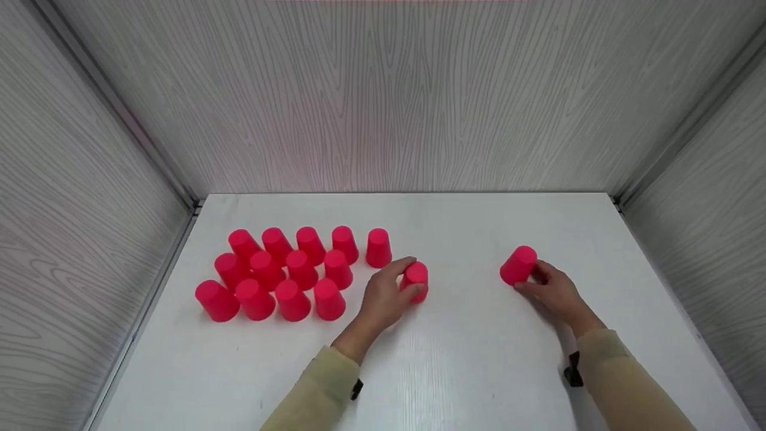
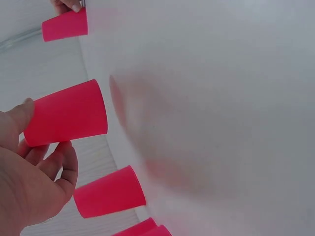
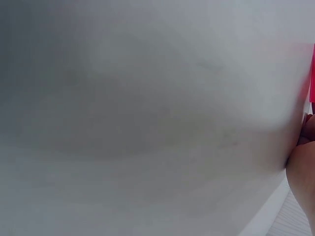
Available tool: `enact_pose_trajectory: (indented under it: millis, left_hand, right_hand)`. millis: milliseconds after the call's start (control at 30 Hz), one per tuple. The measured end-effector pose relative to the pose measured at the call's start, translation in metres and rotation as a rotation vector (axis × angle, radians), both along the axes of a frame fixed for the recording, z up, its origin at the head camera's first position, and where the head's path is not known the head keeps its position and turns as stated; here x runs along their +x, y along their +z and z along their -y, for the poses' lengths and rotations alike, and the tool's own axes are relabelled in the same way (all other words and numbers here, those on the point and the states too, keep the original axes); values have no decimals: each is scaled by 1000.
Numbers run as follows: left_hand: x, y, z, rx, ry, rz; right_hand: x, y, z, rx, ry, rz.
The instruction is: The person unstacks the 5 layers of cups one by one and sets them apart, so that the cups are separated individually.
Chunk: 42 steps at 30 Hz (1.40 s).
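Note:
My left hand [image 1: 383, 297] grips an upside-down pink-red plastic cup [image 1: 417, 278], thumb on one side and fingers on the other. In the left wrist view that cup [image 2: 69, 113] hangs a little above the tabletop, its rim apart from its reflection. Farther right, my right hand [image 1: 556, 291] holds a matching upside-down cup [image 1: 517, 266] by its right side, between thumb and fingers. Only an edge of the cup [image 3: 313, 81] and part of the hand show in the right wrist view. A single cup [image 1: 378, 248] stands just beyond the left hand.
On the left, several more upside-down cups [image 1: 293, 300] stand close together in three rows on the white table [image 1: 455, 359]. Grey wood-grain panels [image 1: 383, 96] rise behind the table and along both sides.

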State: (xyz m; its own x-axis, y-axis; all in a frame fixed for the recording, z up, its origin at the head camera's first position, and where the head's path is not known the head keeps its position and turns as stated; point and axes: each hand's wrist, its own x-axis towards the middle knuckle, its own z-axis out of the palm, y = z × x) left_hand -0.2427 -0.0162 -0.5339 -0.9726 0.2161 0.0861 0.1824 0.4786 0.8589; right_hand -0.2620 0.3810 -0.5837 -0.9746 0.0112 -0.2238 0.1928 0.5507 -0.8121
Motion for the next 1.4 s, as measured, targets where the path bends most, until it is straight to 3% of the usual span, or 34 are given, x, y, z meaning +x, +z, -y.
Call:
enact_pose_trajectory:
  millis: [500,933,1133,1400]
  left_hand:
    - [37,-7,54,-71,66,-20]
    - [39,-20,68,-23,78,7]
    - [42,-23,75,6,89,-8]
    - [42,-22,79,4,85,-26]
  right_hand:
    - [6,-4,-5,-6,-5,-3]
    - [3,-2,-4,-27,-18,-23]
    - [-6,14,23,-31,18,-65]
    - [-23,32,98,-23,132,-187]
